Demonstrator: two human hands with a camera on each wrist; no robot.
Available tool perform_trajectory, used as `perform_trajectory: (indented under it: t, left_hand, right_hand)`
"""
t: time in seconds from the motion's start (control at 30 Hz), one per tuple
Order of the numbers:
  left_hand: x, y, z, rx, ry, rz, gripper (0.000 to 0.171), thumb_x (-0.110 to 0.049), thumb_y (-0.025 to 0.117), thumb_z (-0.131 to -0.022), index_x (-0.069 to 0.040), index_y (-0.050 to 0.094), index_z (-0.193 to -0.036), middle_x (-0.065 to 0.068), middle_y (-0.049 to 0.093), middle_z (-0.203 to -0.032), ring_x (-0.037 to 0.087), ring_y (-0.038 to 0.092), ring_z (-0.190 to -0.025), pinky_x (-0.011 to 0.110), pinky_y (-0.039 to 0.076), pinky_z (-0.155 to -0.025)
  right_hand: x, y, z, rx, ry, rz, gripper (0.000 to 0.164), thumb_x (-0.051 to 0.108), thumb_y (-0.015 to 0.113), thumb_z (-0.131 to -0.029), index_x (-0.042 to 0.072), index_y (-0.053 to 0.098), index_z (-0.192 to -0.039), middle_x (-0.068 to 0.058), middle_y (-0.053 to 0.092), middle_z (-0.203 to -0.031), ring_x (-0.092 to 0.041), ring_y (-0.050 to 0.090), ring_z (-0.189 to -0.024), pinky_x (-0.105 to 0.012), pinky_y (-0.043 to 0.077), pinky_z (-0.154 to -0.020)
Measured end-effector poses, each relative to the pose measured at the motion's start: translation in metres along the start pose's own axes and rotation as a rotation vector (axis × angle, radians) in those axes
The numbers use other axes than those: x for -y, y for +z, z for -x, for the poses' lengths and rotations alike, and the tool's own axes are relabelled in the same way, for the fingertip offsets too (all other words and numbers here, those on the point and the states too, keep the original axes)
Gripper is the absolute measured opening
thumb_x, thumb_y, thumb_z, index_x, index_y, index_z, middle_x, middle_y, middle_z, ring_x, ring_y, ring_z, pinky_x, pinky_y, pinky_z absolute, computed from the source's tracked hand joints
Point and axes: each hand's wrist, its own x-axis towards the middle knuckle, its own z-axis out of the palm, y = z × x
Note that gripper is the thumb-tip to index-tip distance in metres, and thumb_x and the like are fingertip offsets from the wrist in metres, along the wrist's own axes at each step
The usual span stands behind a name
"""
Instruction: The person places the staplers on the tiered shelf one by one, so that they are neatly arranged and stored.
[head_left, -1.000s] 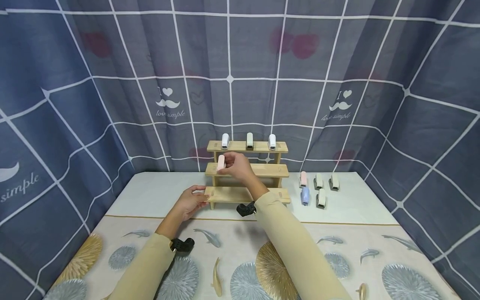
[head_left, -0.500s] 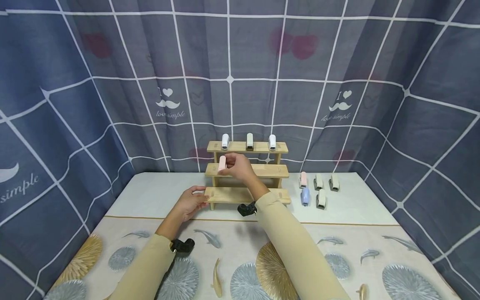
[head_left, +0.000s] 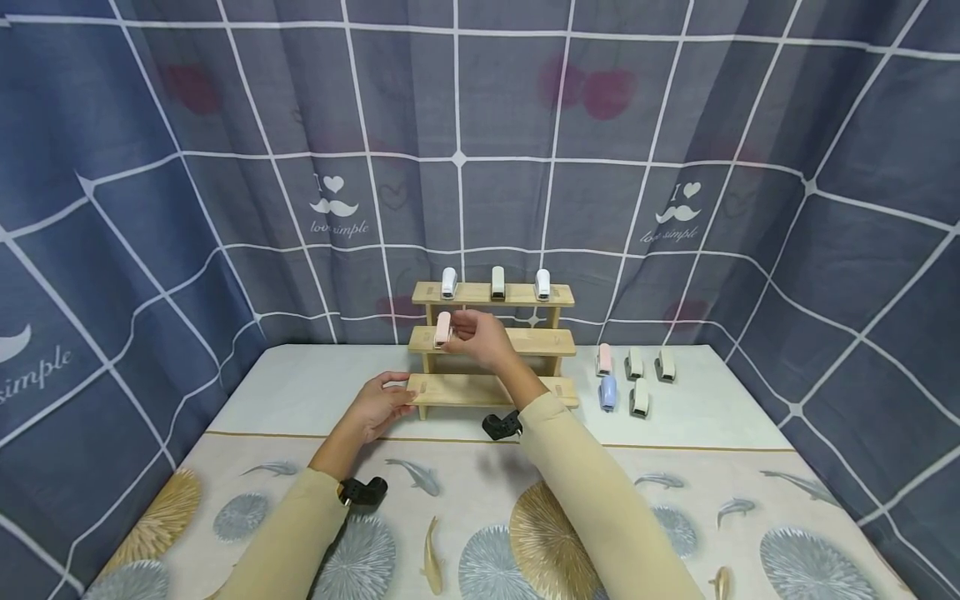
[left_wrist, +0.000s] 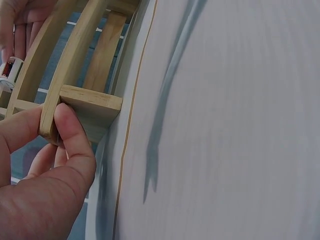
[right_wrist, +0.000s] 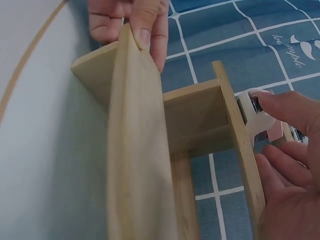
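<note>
A three-tier wooden stand (head_left: 491, 390) stands on the table. My left hand (head_left: 378, 406) pinches the left end of its lowest shelf, thumb on one face and fingers on the other in the left wrist view. On the left part of the middle shelf is a small pale pink stapler (head_left: 442, 330). My right hand (head_left: 483, 340) is at its right side, and in the right wrist view the thumb (right_wrist: 282, 107) lies against it, with the other fingers curled below. Along the top shelf stand a white stapler (head_left: 448, 284), a cream stapler (head_left: 498, 283) and another white stapler (head_left: 542, 284).
To the right of the stand, a pink stapler (head_left: 603, 359), a blue stapler (head_left: 607, 393) and several cream staplers (head_left: 639, 398) stand on the white table surface (head_left: 697, 417). A patterned cloth (head_left: 420, 533) covers the front. Behind hangs a blue-grey checked curtain (head_left: 495, 200).
My right wrist has shifted slightly right, and the thumb now covers less of the pink stapler's front. The stapler has barely moved on the middle shelf. The left hand keeps its hold.
</note>
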Motion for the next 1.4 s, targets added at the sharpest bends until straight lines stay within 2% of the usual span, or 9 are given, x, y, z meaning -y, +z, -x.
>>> perform_trajectory:
  t: [0.37,0.6,0.77,0.9,1.03,1.17,1.3,1.4]
  left_hand:
    - [-0.002,0.000,0.002,0.005,0.003,0.000,0.054,0.006,0.063,-0.097,0.005,0.040,-0.145,0.005,0.065,-0.095,0.012,0.066,-0.078,0.021,0.060,-0.072]
    - [-0.002,0.000,0.001,0.006,0.012,0.009,0.054,0.008,0.061,-0.097,0.007,0.038,-0.145,0.006,0.064,-0.094,0.011,0.066,-0.076,0.020,0.060,-0.071]
    - [-0.001,0.001,0.001,0.012,0.014,0.016,0.054,0.007,0.061,-0.097,0.007,0.038,-0.146,0.007,0.065,-0.096,0.011,0.066,-0.077,0.021,0.060,-0.072]
    - [-0.002,0.001,0.002,0.012,0.007,0.022,0.054,0.008,0.060,-0.097,0.007,0.038,-0.146,0.007,0.065,-0.095,0.011,0.066,-0.077,0.021,0.060,-0.072]
    - [-0.002,0.001,0.002,0.011,0.004,0.018,0.054,0.008,0.061,-0.097,0.007,0.037,-0.146,0.007,0.065,-0.096,0.011,0.066,-0.078,0.021,0.060,-0.072]
    - [-0.002,0.001,0.002,0.009,0.006,0.010,0.054,0.008,0.061,-0.097,0.008,0.038,-0.145,0.008,0.064,-0.096,0.012,0.066,-0.079,0.022,0.061,-0.074]
    - [-0.002,0.002,0.001,0.005,0.008,0.009,0.053,0.008,0.061,-0.097,0.008,0.038,-0.145,0.008,0.064,-0.096,0.012,0.067,-0.079,0.022,0.061,-0.074]
    - [-0.003,0.002,0.001,0.003,0.007,0.008,0.053,0.008,0.061,-0.097,0.008,0.038,-0.145,0.008,0.065,-0.095,0.011,0.067,-0.079,0.021,0.061,-0.073]
  right_hand:
    - [-0.018,-0.010,0.031,-0.033,-0.104,-0.132,0.060,0.006,0.083,-0.085,-0.004,0.058,-0.139,-0.021,0.063,-0.139,-0.035,0.064,-0.127,-0.031,0.056,-0.105]
    - [-0.032,-0.015,0.060,-0.086,-0.149,-0.229,0.050,0.001,0.079,-0.087,-0.002,0.062,-0.134,-0.022,0.066,-0.134,-0.038,0.066,-0.123,-0.038,0.057,-0.102]
    - [-0.039,-0.023,0.085,-0.148,-0.176,-0.218,0.046,0.006,0.081,-0.087,0.001,0.066,-0.130,-0.020,0.069,-0.130,-0.037,0.069,-0.117,-0.034,0.059,-0.099]
    - [-0.050,-0.033,0.101,-0.202,-0.206,-0.205,0.041,0.007,0.081,-0.088,-0.001,0.069,-0.126,-0.021,0.070,-0.126,-0.043,0.067,-0.116,-0.039,0.058,-0.101]
    - [-0.063,-0.046,0.114,-0.253,-0.210,-0.202,0.036,0.008,0.080,-0.088,-0.001,0.071,-0.121,-0.023,0.071,-0.123,-0.043,0.067,-0.114,-0.043,0.057,-0.102]
    - [-0.074,-0.061,0.128,-0.286,-0.204,-0.210,0.032,0.007,0.080,-0.088,-0.003,0.071,-0.118,-0.025,0.071,-0.121,-0.044,0.068,-0.111,-0.033,0.060,-0.097]
    - [-0.084,-0.080,0.141,-0.299,-0.182,-0.173,0.032,0.008,0.081,-0.088,-0.002,0.072,-0.117,-0.023,0.071,-0.121,-0.044,0.068,-0.109,-0.023,0.060,-0.092]
    - [-0.083,-0.095,0.152,-0.299,-0.163,-0.114,0.032,0.004,0.079,-0.089,-0.005,0.071,-0.118,-0.027,0.069,-0.122,-0.039,0.068,-0.111,-0.036,0.059,-0.100]
